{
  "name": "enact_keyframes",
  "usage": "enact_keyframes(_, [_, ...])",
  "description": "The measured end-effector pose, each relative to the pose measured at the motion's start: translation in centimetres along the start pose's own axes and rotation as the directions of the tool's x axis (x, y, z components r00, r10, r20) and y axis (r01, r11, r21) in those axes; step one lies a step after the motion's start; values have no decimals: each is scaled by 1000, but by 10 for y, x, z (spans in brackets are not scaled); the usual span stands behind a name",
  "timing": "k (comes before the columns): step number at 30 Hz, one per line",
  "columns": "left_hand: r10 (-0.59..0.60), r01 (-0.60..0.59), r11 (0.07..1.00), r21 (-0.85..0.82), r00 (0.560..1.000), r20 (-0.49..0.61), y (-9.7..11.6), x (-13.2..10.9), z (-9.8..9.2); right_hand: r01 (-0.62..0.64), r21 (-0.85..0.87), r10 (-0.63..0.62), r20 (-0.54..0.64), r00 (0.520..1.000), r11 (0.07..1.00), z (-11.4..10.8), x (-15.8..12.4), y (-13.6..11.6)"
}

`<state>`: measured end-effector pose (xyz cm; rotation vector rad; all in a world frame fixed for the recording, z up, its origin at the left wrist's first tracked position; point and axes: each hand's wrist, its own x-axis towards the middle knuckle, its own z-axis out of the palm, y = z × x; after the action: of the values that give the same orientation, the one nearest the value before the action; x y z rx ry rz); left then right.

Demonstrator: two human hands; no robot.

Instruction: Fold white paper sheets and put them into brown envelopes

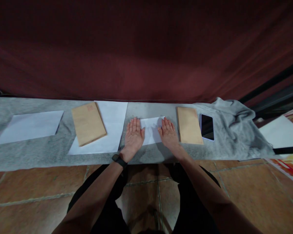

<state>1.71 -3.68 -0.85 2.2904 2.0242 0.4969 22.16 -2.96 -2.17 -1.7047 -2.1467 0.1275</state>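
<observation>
A folded sheet of white paper (150,130) lies on the grey cloth (146,155) in front of me. My left hand (134,134) rests flat on its left end, fingers stretched out and pointing away from me. On the right end my right hand (168,132) lies flat too, fingers extended. Neither hand grips anything, and the paper's two ends are hidden under the palms. Just right of my right hand is a stack of brown envelopes (189,126). Left of my left hand, another stack of brown envelopes (89,124) lies on larger white sheets (112,126).
A dark-screened phone (207,127) lies beside the right envelopes. Bunched grey cloth (236,130) covers the right end of the surface. Another white sheet (30,126) lies at far left. A dark red curtain (146,74) hangs behind; printed sheets (289,167) are at far right.
</observation>
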Motion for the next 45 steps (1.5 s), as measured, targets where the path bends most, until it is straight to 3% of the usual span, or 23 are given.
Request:
enact_keyframes(5, [196,-192,981,-42,963,186,34,-7,3,147,131,-172,198,965,980,1,7,-23])
enact_keyframes(9, [202,-202,979,-20,959,201,41,-4,12,113,96,-133,243,961,989,7,13,-32])
enact_keyframes(15, [146,-145,989,-22,983,112,26,11,21,76,23,-79,177,981,997,15,24,-27])
enact_keyframes(20, [67,-70,997,37,993,96,10,15,17,76,-25,-74,70,995,997,22,22,-19])
enact_keyframes(24, [28,-33,997,64,997,73,0,10,12,37,-57,-38,-9,999,998,22,18,-11])
enact_keyframes(34, [-69,69,995,74,998,-1,-7,-9,7,-68,-115,59,-75,995,991,14,-3,-1])
enact_keyframes(38, [50,-49,998,25,999,-11,10,-27,5,-16,-60,17,16,1000,998,4,-11,-10])
enact_keyframes(42, [236,-235,972,-25,968,91,33,-49,10,152,111,-170,170,971,982,0,-20,-29])
enact_keyframes(45, [282,-279,960,-37,951,127,40,-58,10,195,147,-224,223,949,970,0,-26,-34])
